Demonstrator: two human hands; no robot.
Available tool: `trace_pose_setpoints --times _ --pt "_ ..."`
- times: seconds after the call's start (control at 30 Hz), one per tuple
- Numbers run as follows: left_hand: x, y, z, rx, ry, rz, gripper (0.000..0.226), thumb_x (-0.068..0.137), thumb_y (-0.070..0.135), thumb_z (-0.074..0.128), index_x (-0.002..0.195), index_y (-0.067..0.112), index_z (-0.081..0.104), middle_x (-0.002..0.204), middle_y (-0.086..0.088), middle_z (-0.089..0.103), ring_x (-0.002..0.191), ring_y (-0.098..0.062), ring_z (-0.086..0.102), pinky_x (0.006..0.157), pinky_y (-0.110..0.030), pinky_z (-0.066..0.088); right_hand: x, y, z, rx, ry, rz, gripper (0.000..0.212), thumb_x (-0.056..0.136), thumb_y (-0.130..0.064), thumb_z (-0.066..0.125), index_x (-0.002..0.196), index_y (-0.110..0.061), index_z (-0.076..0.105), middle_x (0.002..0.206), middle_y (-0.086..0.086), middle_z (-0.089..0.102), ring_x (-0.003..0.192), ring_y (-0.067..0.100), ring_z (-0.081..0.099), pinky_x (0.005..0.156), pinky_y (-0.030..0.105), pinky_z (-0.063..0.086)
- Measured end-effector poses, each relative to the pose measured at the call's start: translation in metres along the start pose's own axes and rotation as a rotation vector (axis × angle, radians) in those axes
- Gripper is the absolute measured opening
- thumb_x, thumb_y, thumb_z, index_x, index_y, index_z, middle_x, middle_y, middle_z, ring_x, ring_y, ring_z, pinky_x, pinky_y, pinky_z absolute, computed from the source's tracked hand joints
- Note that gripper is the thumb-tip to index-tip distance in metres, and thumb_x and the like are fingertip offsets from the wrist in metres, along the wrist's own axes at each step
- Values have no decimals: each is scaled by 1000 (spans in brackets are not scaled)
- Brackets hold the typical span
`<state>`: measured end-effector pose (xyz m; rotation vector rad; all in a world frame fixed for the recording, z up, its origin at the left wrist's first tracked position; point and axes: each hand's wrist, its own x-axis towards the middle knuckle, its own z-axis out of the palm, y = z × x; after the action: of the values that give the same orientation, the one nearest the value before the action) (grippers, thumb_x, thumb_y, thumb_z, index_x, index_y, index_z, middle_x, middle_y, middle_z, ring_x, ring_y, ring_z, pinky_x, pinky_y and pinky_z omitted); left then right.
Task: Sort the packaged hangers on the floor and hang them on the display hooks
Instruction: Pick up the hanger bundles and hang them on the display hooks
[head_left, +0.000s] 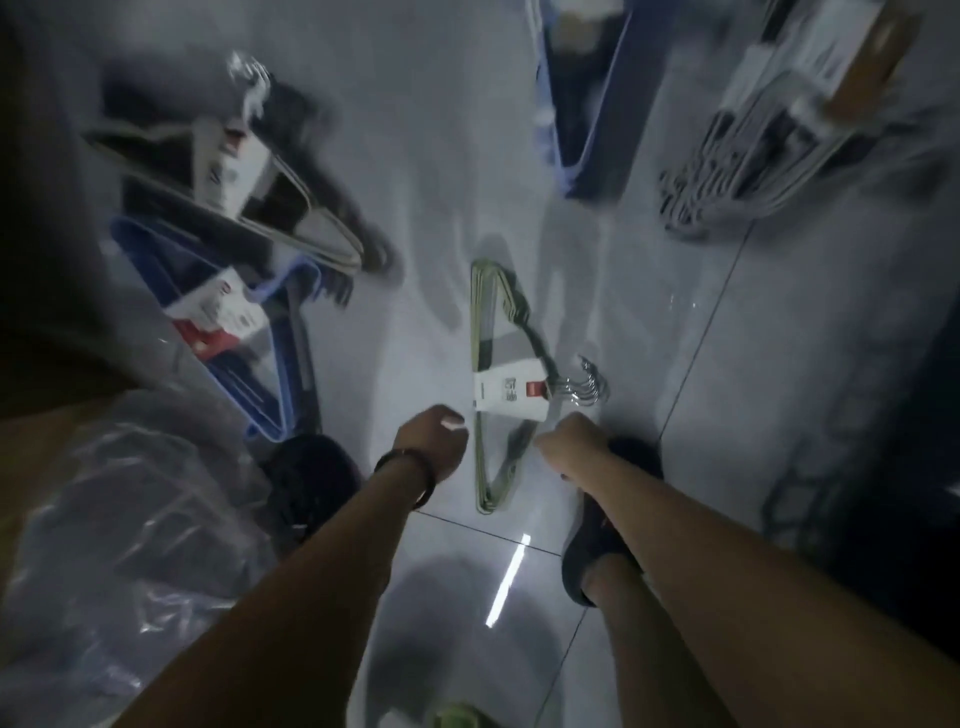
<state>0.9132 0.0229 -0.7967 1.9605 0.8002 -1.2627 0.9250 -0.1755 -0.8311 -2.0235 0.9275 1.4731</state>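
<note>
Green hanger bundle (478, 332): lies flat on the pale tiled floor (441, 156), centre of view, between the two hands. Thin green wire-type frames are stacked into one triangle, long straight bar to the left, apex to the right. A white paper label (511, 395) with a small red tag (535, 388) is wrapped across the middle. Chrome hooks (589, 387) fan out past the label on the right.

Left hand (431, 441): held just beside the label's lower left corner. Fingers are curled inward, pale nails showing. Nothing is seen in them; a tight or loose curl cannot be told. A dark bracelet (410, 473) is worn on the wrist.

Right hand (571, 441): reaches to the bundle's lower slanted arm. Its fingers are hidden by the back of the hand; grip or mere contact cannot be told.

Edges: dark shoes flank the bundle, left shoe (311, 478) and right shoe (597, 551). A grout line crosses just below the bundle's lower tip.

Open room: bare tile is seen above the bundle and to its upper left.

Surroundings, blurred: blue hanger pack (280, 364) and black-and-white pack (249, 192) to the left, well apart from the green one. Another blue pack (587, 104) and a grey pack (753, 156) lie at the top. Clear plastic wrap (130, 519) is bunched at lower left.
</note>
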Motion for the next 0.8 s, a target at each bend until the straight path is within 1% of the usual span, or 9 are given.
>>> trace_pose_setpoints --times 0.1,0.23,0.3,0.37,0.43,0.5,0.6,0.7,0.8 --pt "55 -4 36 -109 -34 -34 42 97 30 63 136 19 55 125 -5 67 100 -21 59 80 -27 43 44 1 28 99 -7 57 26 94 -26 70 115 -10 65 104 8 70 91 25 71 78 38 65" --pt "87 -10 54 -193 -67 4 36 87 35 65 121 22 67 107 1 74 96 -22 68 66 -26 44 73 6 46 272 77 60 27 88 -30 78 110 -18 69 103 3 74 94 25 72 85 45 65" --pt "83 -15 51 -230 -60 3 38 90 34 63 126 20 68 109 0 74 96 -21 68 66 -25 45 72 7 46 217 104 -39 15 95 -35 68 105 -25 69 103 0 74 93 24 72 83 46 65" --pt "70 -19 41 -240 -39 -2 39 96 30 61 132 16 62 117 -4 70 102 -24 67 74 -26 48 50 1 42 219 73 -135 7 101 -30 62 102 -32 69 103 -1 74 91 22 73 81 46 66" --pt "50 -26 27 -263 1 -3 36 97 27 63 131 15 60 120 -6 67 106 -27 66 81 -31 52 17 -5 37 266 18 -206 16 103 -20 62 106 -35 67 105 1 74 91 23 75 77 46 66" --pt "28 -39 8 -294 62 5 27 96 24 65 122 15 61 115 -4 67 103 -27 65 85 -33 54 -19 -17 37 247 -11 -291 24 101 -14 64 113 -34 66 105 0 74 88 21 76 74 45 67" --pt "-2 -66 -26 -399 194 63 9 96 15 61 102 22 61 101 0 66 96 -27 65 76 -29 47 -66 -49 44 168 -32 -428 32 97 -11 69 119 -33 66 101 -10 74 88 13 75 76 43 66" --pt "-26 -90 -74 -525 303 53 16 99 17 59 111 28 61 107 5 67 96 -18 65 79 -30 51 -98 -96 71 49 -56 -574 31 95 -14 70 120 -33 68 105 -16 76 94 5 73 82 34 65" --pt "-19 -120 -123 -567 414 43 16 102 23 59 118 26 60 111 7 66 97 -12 61 82 -28 50 -107 -156 109 -48 -30 -699 29 95 -19 70 122 -30 69 108 -15 76 94 2 71 79 26 60"
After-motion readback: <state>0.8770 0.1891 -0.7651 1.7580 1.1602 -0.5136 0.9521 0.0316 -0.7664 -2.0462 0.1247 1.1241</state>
